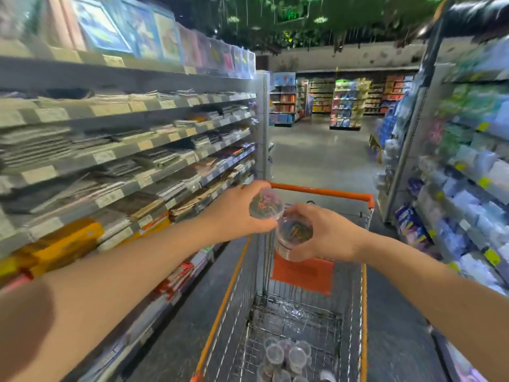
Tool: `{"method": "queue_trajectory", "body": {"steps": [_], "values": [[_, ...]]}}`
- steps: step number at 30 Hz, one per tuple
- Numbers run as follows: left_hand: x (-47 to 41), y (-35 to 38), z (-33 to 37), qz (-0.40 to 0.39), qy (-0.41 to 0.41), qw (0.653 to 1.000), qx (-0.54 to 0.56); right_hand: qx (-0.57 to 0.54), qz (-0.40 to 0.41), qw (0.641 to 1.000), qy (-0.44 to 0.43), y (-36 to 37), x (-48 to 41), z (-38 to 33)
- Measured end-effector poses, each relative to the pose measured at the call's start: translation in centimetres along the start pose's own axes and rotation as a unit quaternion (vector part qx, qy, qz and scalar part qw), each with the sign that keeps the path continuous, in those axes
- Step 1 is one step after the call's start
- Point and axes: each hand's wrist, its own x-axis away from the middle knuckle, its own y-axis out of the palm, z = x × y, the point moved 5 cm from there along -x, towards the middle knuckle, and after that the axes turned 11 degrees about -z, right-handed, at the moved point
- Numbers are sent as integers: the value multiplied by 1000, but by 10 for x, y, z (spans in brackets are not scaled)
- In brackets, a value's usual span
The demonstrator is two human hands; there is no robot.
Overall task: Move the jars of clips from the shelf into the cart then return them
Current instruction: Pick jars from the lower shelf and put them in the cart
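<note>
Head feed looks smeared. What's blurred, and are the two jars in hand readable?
Head view: motion blur smears the side shelves, worst at the edges, labels unreadable; wide-angle distortion bows shelf lines; left jar and right jar, gripped by the left hand and right hand, are soft yet show coloured clips; loose jars in the cart look dim.

A shop: long shelves (124, 150) edged with price tags (104, 156), wire cart (319, 192) in the aisle (316, 155).
</note>
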Motion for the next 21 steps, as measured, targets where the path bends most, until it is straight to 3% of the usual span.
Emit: {"method": "queue_trajectory", "body": {"steps": [9, 21], "values": [[162, -110, -71, 148, -164, 975, -4, -81, -60, 979, -178, 26, -54, -164], [458, -286, -191, 284, -318, 901, -73, -90, -113, 901, -408, 160, -164, -495]]}}
